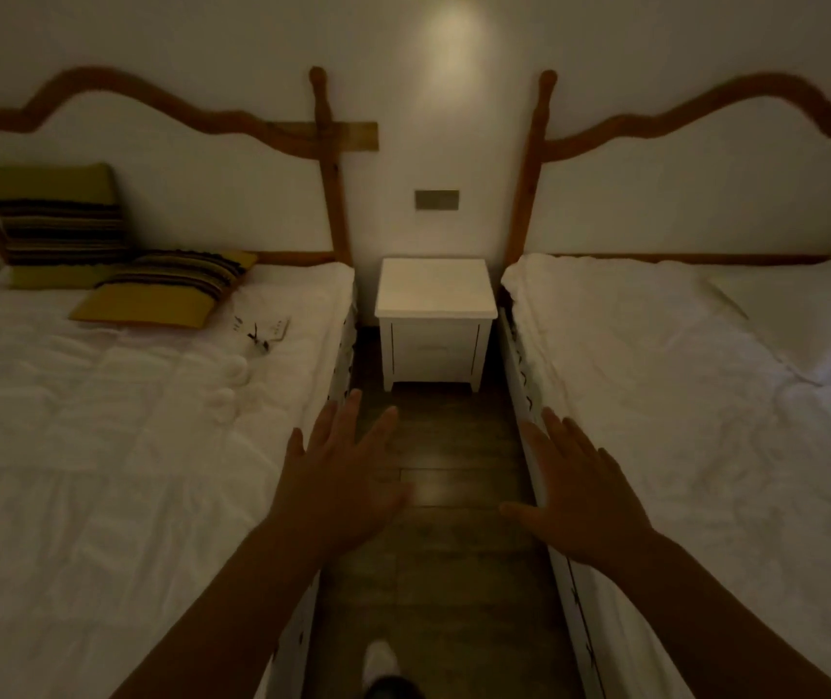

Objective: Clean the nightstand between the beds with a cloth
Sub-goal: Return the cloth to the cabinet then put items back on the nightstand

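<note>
Facing nightstand (435,287), drawer (434,351) closed

We see a white painted nightstand (435,290) with a smooth, matt top, dark wooden plank flooring (446,446) with a faint sheen, white rumpled cloth bedding (101,421), reddish-brown carved wooden headboards (325,143), and striped yellow woven fabric cushions (58,219).

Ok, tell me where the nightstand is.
In the head view, the nightstand stands centre frame against the wall, between the left bed and right bed.
</note>
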